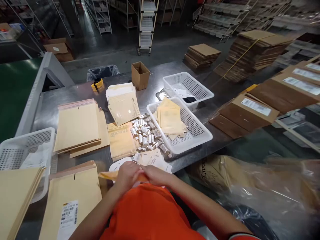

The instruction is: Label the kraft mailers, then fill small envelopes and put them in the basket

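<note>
Orange clothing [150, 216] is found nearest the camera, with both forearms extended past it. The left hand [127, 175] and the right hand [155, 175] are brought together at the near edge of the surface [75, 95], fingers closed on a yellow envelope [108, 175]. One end of it is seen beyond the left hand; the rest is largely covered, so its contents cannot be told. A two-handed grip close to the body is judged to be used for firm control of the limp paper.

Small labelled vials [147, 133] are heaped just beyond the hands, against the near basket [201, 141], presumably for short reach. Loose envelopes [170, 116] are held in that basket. Larger envelopes [77, 125] are stacked flat to the left, apparently so that single pieces can be lifted off. A labelled envelope [87, 190] is laid nearer the body.

The surface is dark, smooth and reflective. An open carton [140, 78] is stood upright at its far side, and a yellow tape roll [98, 85] is placed to its left. Beyond, flattened cardboard [202, 51] is piled, and shelving [147, 28] is ranged across a dim room.
</note>
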A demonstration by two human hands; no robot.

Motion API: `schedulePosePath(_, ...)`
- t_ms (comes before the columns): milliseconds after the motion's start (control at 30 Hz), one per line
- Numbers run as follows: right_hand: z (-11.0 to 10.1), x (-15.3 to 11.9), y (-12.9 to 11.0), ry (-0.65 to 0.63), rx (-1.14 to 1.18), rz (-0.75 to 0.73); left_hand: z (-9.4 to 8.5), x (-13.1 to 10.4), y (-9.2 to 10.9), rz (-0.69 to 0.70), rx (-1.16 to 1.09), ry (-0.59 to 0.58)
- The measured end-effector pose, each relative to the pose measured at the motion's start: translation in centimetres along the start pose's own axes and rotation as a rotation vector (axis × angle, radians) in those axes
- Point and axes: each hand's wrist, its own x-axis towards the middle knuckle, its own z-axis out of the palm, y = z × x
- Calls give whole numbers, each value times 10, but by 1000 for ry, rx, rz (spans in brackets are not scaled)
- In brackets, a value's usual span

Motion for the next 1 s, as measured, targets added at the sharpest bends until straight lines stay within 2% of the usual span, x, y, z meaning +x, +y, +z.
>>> schedulePosePath(33,8,3,1,0,6,0,0,2,6,39,20,9)
schedulePosePath(100,18,9,6,60,27,48,-6,4,13,23,-3,74)
schedulePosePath(167,17,13,9,151,24,142,-17,3,14,-84,-74,195)
schedulePosePath(233,7,13,5,253,-25,172,-29,-1,11,-203,-104,292)
schedulePosePath(300,-7,11,-9,390,-119,84,-36,-5,7,-254,-115,281)
schedulePosePath(367,-18,10,-31,509,-235,-110,-36,-6,7,-236,-151,195)
schedulePosePath(467,-20,15,-63,637,-349,-347,-29,-3,13,-213,-183,109)
schedulePosePath(567,-15,18,-75,762,-392,-374,-29,-1,21,-225,-163,106)
schedulePosePath(633,-17,13,-69,758,-413,-328,-36,-4,21,-245,-154,190)
schedulePosePath(733,-31,-2,-48,725,-450,-194,-54,-13,15,-364,-107,430)
schedulePosePath(800,-41,-12,-38,686,-445,-138,-64,-19,11,-404,-78,501)
schedulePosePath(900,-40,-17,-39,594,-406,-138,-65,-20,11,-330,-114,413)
schedulePosePath(1000,-24,-11,-49,431,-375,-135,-52,-13,17,-199,-190,279)
